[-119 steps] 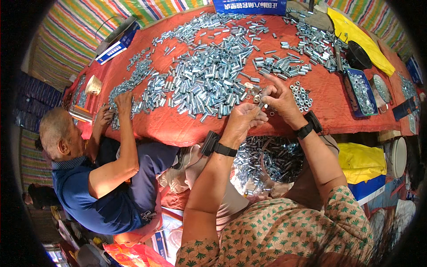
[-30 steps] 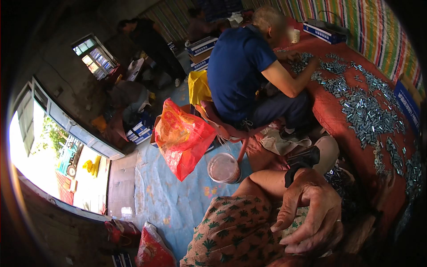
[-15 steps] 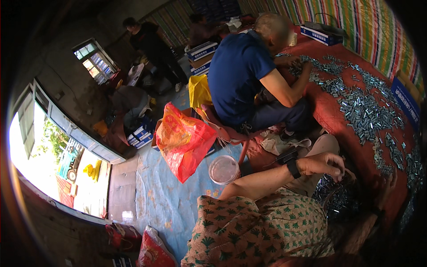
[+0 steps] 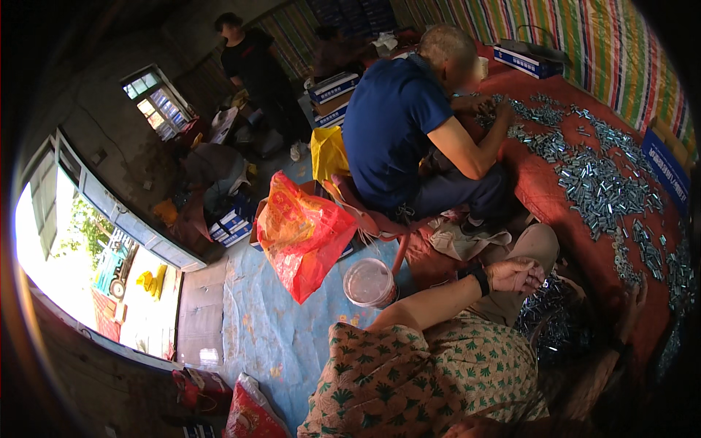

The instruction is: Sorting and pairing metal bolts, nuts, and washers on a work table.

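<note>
The left hand (image 4: 515,276) is curled near the metal pieces (image 4: 549,312); any contents are hidden. The right hand (image 4: 631,305) is beside the nuts (image 4: 623,259) on the surface (image 4: 540,191); its opening and grip cannot be told.

Metal tubes (image 4: 600,191) lie heaped on red cloth (image 4: 534,181)

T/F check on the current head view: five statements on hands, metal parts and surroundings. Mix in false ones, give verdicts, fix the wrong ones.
1. A black wristband circles the wrist of the wearer's left hand. True.
2. The wearer's right hand is beside the round tub. False: the right hand is at the edge of the red cloth, near the small metal rings.
3. The seated co-worker wears a yellow shirt. False: the shirt is blue.
4. Many metal sleeves lie loose on the red cloth. True.
5. The wearer's shirt is plain white. False: it has green motifs.
</note>
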The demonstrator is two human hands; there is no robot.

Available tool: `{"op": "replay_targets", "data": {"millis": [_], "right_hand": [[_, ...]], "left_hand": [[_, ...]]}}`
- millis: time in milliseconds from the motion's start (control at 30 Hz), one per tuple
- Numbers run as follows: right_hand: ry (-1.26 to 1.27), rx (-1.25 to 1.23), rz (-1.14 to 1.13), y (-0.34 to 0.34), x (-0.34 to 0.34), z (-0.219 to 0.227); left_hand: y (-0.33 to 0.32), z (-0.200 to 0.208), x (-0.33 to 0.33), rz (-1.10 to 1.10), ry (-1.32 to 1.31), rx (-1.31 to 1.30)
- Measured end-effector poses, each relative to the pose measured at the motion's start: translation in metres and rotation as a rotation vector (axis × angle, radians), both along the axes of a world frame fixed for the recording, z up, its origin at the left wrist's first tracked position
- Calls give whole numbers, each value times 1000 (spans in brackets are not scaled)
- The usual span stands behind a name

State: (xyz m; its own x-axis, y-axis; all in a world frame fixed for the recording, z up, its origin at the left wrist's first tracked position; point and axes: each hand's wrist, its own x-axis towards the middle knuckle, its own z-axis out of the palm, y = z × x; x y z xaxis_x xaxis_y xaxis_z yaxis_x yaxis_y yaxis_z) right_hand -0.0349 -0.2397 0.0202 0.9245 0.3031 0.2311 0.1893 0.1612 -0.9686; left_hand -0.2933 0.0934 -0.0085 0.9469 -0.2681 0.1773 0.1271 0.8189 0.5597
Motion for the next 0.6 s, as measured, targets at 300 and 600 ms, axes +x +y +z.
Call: {"op": "replay_targets", "data": {"millis": [300,600], "right_hand": [[-13,-109,42,7,-7,7],[2,-65,91,-3,18,-24]], "left_hand": [[2,-5,-2,8,-2,-60],[5,-4,0,-7,-38,-55]]}}
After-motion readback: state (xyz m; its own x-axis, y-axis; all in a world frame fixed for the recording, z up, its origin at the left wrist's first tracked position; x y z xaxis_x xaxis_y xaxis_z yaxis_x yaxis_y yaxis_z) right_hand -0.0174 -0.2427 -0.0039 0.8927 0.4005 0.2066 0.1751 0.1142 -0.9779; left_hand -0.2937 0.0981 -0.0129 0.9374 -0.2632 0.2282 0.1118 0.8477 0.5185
